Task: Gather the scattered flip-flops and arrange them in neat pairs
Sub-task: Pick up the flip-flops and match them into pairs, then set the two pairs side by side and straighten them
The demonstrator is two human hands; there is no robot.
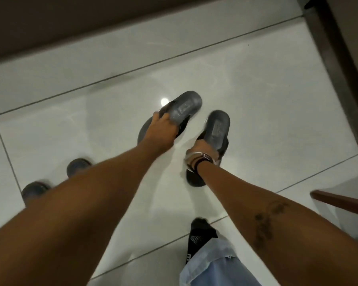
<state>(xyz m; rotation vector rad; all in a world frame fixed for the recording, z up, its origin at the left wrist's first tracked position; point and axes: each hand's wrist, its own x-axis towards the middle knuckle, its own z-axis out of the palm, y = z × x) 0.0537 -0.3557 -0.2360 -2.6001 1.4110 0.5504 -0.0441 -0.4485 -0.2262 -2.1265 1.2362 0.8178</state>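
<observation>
My left hand [161, 130] grips a dark grey flip-flop [186, 106] at its middle, sole side up, above the white tile floor. My right hand [203, 150], with bangles at the wrist, holds a second dark grey flip-flop [217, 125] of the same kind, also turned sole up, just to the right of the first. The two are close but apart. Two more dark flip-flops lie on the floor at the left, one [78, 166] beyond the other [34, 189]; my left forearm hides most of each.
Glossy white floor tiles [267, 89] with grey grout lines fill the view. A dark wall base [70, 23] runs along the top. A dark door frame [339, 69] stands at right, a wooden edge [343, 201] at lower right. My socked foot [201, 234] and jeans are below.
</observation>
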